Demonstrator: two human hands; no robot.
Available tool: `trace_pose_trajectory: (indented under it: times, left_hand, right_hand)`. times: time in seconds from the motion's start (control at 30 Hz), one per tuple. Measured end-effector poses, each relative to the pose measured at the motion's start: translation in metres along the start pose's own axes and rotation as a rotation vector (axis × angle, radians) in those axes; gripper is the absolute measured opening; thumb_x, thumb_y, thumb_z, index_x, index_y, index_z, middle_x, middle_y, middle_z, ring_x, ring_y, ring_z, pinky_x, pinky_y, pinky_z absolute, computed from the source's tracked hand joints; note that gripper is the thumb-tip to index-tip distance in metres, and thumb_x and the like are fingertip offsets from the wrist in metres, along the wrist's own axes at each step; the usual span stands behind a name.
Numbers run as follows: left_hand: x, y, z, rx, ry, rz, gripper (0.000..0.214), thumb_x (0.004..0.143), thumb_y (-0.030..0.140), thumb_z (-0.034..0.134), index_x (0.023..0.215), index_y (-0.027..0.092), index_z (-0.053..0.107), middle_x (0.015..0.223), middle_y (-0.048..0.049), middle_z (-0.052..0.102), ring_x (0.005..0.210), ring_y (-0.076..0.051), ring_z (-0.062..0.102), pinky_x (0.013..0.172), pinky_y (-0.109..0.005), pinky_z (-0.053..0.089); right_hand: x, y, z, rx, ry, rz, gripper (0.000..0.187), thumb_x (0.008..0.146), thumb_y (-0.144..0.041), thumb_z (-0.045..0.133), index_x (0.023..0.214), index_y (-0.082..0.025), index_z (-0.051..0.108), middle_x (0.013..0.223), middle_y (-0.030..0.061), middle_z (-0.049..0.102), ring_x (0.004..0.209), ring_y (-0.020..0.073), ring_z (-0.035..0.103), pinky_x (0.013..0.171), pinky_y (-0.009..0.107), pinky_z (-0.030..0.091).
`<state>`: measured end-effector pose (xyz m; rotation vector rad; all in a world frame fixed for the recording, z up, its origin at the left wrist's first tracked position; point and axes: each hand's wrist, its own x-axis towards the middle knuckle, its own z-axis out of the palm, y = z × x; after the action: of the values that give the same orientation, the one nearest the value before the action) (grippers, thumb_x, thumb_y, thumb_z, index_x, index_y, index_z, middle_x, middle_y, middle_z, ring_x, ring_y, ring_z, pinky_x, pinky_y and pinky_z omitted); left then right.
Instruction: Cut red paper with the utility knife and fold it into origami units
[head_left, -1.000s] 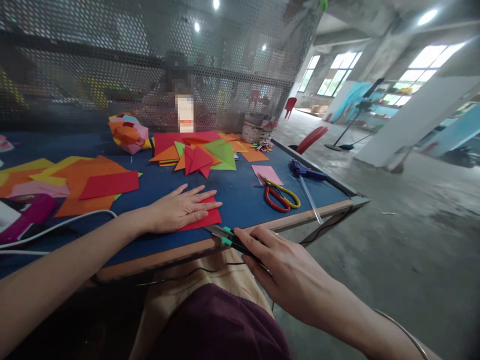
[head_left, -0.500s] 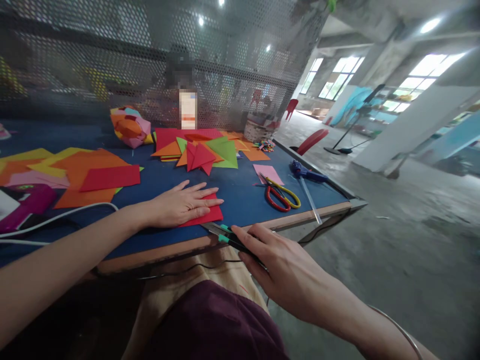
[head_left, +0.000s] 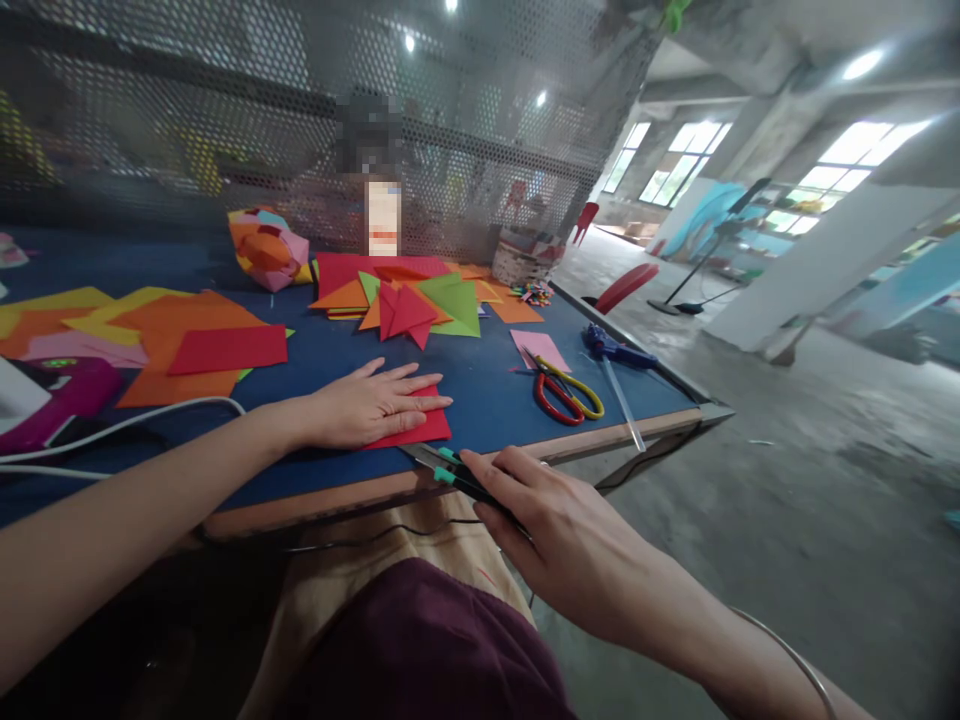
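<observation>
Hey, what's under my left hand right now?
Under your left hand is red paper, its right end and near edge showing on the blue tabletop. The rest is covered, so I can't tell what else lies there.

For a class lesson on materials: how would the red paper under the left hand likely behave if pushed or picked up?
The red paper looks thin, so it is probably light and bendable. Lying flat on the blue table, it would likely slide if pushed, were the left hand not on it.
</observation>
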<state>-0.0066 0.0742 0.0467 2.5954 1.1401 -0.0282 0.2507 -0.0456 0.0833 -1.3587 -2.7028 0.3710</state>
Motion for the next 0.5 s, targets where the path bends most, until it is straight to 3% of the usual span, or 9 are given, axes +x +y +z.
trace_pose_trajectory:
  times: [0.5]
  left_hand:
    - [0.0002,0.0009,-0.0059,-0.034,-0.030,0.009,0.060,0.098,0.051,0.056,0.151,0.027,0.044,0.170,-0.0087,0.025,0.159,-0.035,0.014,0.125,-0.070,0.003]
  right_hand:
    - [0.0015,-0.0045,0.0016,0.005,-0.028,0.015,0.046,0.105,-0.021,0.047,0.150,-0.014,0.049,0.114,0.0128,0.064,0.099,0.0284,0.068,0.082,0.046,0.057]
